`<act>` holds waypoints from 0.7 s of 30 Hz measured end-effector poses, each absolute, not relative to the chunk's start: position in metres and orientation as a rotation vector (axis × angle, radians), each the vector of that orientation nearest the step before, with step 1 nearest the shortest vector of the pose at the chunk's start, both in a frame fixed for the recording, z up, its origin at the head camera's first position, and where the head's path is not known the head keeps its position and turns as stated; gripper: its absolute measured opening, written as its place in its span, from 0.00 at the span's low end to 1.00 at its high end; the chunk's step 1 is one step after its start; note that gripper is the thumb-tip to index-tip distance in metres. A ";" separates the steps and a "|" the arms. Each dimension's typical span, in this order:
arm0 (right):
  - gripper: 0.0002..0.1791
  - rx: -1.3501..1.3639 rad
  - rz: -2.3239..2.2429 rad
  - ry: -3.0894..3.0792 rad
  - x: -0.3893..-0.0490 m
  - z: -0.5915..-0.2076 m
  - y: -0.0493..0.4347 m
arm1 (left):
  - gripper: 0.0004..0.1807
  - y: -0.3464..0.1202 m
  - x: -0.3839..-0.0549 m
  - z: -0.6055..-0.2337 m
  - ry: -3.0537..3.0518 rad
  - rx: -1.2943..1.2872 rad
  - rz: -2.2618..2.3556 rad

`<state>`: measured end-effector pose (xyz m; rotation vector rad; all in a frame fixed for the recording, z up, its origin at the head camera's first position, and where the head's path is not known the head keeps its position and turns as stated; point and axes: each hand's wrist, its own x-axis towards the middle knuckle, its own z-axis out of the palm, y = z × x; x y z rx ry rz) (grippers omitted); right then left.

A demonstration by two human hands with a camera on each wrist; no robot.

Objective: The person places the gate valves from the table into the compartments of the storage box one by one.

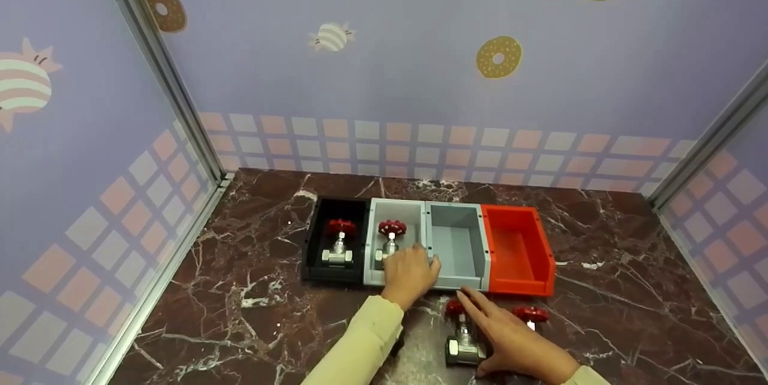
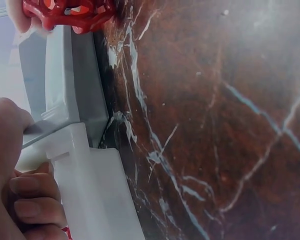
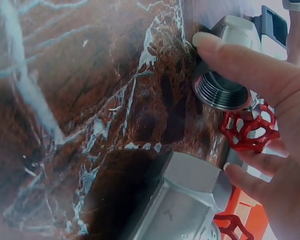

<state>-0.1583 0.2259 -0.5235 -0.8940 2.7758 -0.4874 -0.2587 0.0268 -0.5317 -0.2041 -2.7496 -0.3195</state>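
My left hand (image 1: 411, 272) reaches into the white bin (image 1: 398, 208), fingers curled about the lower body of a gate valve (image 1: 391, 229) with a red handwheel. Its thumb lies over the divider beside the grey bin (image 1: 459, 217); the fingers' contact with the valve is mostly hidden. On the table in front of the bins, my right hand (image 1: 519, 343) holds another gate valve (image 1: 462, 337), thumb across the metal body (image 3: 235, 35) and fingers by its red handwheel (image 3: 251, 127). A further valve (image 1: 530, 315) stands partly hidden behind that hand.
At the left end of the row, the black bin (image 1: 307, 253) holds a gate valve (image 1: 339, 247). An orange-red bin (image 1: 519, 247) forms the right end. The dark marbled table (image 1: 258, 289) is enclosed by purple patterned walls (image 1: 408, 73).
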 end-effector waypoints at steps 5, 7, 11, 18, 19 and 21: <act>0.77 -0.941 -0.394 2.846 -0.156 -0.526 0.221 | 0.21 0.027 -0.259 -0.532 -2.735 -0.206 -0.317; 0.77 -0.939 -0.373 2.858 -0.155 -0.526 0.220 | 0.21 0.027 -0.259 -0.533 -2.720 -0.212 -0.307; 0.76 -0.947 -0.332 2.878 -0.155 -0.528 0.219 | 0.20 0.027 -0.258 -0.533 -2.700 -0.221 -0.302; 0.73 -0.932 -0.331 2.873 -0.155 -0.527 0.217 | 0.19 0.027 -0.258 -0.534 -2.698 -0.225 -0.281; 0.73 -0.923 -0.334 2.868 -0.155 -0.527 0.217 | 0.20 0.027 -0.258 -0.535 -2.698 -0.228 -0.280; 0.72 -0.907 -0.330 2.857 -0.155 -0.527 0.216 | 0.20 0.026 -0.258 -0.535 -2.702 -0.230 -0.280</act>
